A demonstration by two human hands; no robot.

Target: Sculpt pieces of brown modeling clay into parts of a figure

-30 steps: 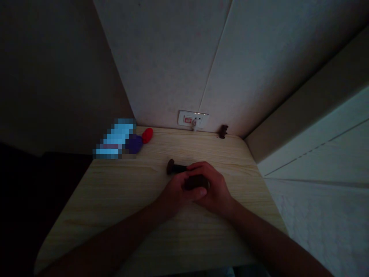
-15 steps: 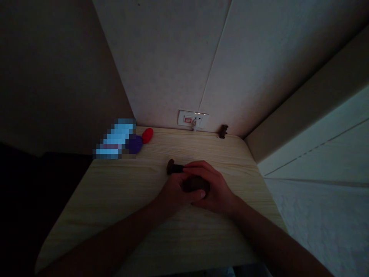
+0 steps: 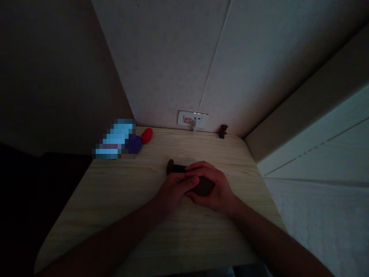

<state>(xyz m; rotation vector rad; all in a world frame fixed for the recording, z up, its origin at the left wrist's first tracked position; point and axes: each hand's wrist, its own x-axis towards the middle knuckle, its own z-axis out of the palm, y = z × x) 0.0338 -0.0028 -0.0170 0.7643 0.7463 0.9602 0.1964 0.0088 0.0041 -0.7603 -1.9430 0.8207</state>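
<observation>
Both hands meet over the middle of the table around a dark brown, rounded object (image 3: 204,186). My right hand (image 3: 221,188) curls round its right side, fingers over the far edge and thumb along the near edge. The fingers of my left hand (image 3: 173,191) close on its left side, with the thumb lying across the top. A black cylinder (image 3: 178,169) with a brown rounded end (image 3: 170,167) sticks out to the left beyond the fingers. Whether it joins the brown object is hidden by the hands.
A pale wood-grain table (image 3: 127,207) stands against the wall. Far left are a pixelated bright blue patch (image 3: 117,138), a purple ball-like item (image 3: 134,144) and a red one (image 3: 147,135). A wall socket (image 3: 192,120) holds a plug. A small dark figure (image 3: 223,131) stands back right.
My left thumb has shifted up and to the left across the brown object, uncovering more of its right part. The black cylinder with the brown end stays about where it was.
</observation>
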